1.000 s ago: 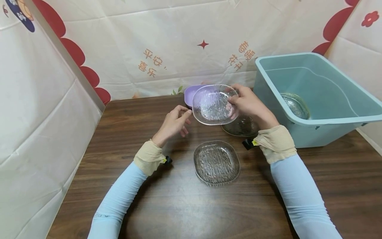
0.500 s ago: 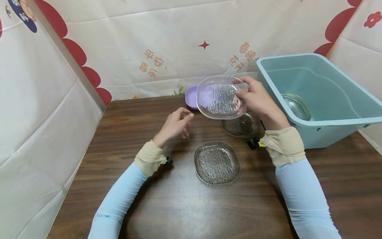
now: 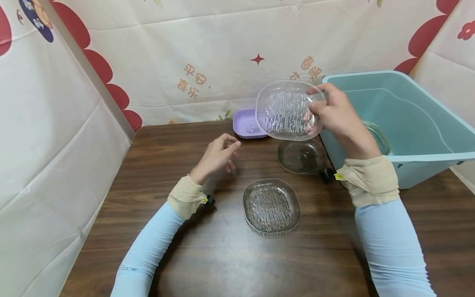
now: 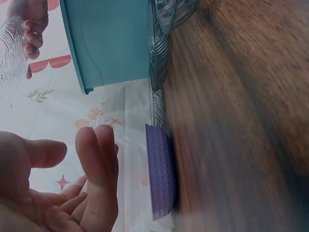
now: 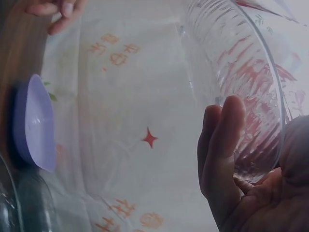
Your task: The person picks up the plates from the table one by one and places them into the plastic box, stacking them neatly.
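In the head view, I see the right hand (image 3: 341, 117) rise toward 2 o'clock, pinching a ribbed clear dish (image 3: 283, 111) by its edge; I judge that brings it nearer the teal bin (image 3: 426, 158). The left hand (image 3: 215, 156) stays at 9, thumb and fingers apart, holding nothing. Counted: one purple dish (image 3: 246, 123) at 12; clear dishes, one held, two on the table (image 3: 222, 264), at 3 (image 3: 302, 159) and 5 (image 3: 272, 206); at least one inside (image 3: 381, 138) the bin.

Clear ribbed dish (image 3: 283, 111) in R hand (image 3: 339, 117); lilac dish (image 3: 246, 123) past L hand (image 3: 217, 154); lt teal tub (image 3: 404, 111) by R hand; dk brn wood-grain surface (image 3: 208, 260) below; wht cloth (image 3: 167, 45) behind w/ red scallops (image 3: 74, 24).
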`<state>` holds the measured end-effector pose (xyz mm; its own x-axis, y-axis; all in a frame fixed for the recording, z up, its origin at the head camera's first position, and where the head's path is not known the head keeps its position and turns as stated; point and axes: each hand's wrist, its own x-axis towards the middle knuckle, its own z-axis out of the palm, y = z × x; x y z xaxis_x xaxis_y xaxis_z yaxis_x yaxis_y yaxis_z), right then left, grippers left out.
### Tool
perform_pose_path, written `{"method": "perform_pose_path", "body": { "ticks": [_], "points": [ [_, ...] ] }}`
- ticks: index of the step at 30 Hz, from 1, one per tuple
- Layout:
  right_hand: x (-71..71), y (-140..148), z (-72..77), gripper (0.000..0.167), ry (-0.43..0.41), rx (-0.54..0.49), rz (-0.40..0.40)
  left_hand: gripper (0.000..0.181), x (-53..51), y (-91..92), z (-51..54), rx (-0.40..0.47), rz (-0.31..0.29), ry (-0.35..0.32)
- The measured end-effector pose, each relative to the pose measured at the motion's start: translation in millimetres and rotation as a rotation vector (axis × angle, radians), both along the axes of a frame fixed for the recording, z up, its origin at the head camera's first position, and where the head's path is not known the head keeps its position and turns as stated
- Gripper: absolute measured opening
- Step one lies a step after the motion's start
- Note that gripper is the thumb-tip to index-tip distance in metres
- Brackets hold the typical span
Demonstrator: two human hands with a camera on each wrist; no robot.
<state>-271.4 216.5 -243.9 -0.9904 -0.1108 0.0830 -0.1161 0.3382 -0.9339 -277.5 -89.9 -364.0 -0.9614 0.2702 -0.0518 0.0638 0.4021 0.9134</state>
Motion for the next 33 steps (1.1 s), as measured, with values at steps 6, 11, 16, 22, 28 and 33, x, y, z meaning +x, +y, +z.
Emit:
{"method": "perform_pose_path", "body": {
  "ticks": [6, 11, 16, 22, 28, 33],
  "points": [
    [0.8, 15, 22.2, 0.031, -0.004, 0.001, -0.026, 0.03, -0.5, -0.6, 1.7, -0.001, 0.005, -0.01],
    [1.5, 32, 43.7, 0.027, -0.002, -0.074, -0.022, 0.032, -0.6, -0.1, 2.5, 0.008, 0.006, -0.014],
    [-1.2, 52, 65.1, 0.027, 0.027, -0.026, -0.037, 0.032, 0.1, -0.5, 2.4, 0.0, 0.011, -0.012],
    [-12.2, 81, 78.8, 0.022, 0.008, 0.002, -0.073, 0.031, 1.4, -0.1, -0.4, -0.033, 0.005, -0.009],
    [-32.9, 110, 81.7, 0.023, -0.073, 0.028, -0.067, 0.028, 1.1, -1.7, -2.2, -0.028, 0.014, -0.018],
    [-47.8, 136, 75.1, 0.024, -0.138, 0.105, -0.087, 0.03, 0.4, -0.3, -3.9, -0.037, 0.008, -0.016]
  ]
}}
